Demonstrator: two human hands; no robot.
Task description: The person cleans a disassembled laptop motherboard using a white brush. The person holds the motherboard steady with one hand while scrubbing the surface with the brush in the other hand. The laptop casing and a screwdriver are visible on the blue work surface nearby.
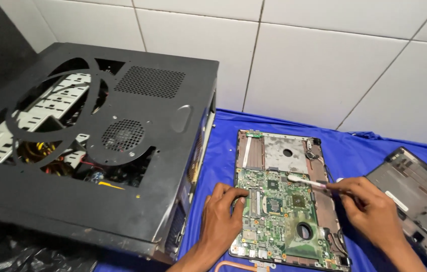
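The computer case (92, 136) runs off the left edge; the dark cover (417, 196) is cropped at right. The left hand (221, 216) hides the circuit board (284, 216) edge; chips too small to read.

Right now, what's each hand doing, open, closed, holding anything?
Left hand: open, fingers resting flat on the left edge of the green circuit board, holding nothing.
Right hand: closed, pinching a cotton swab over the board.
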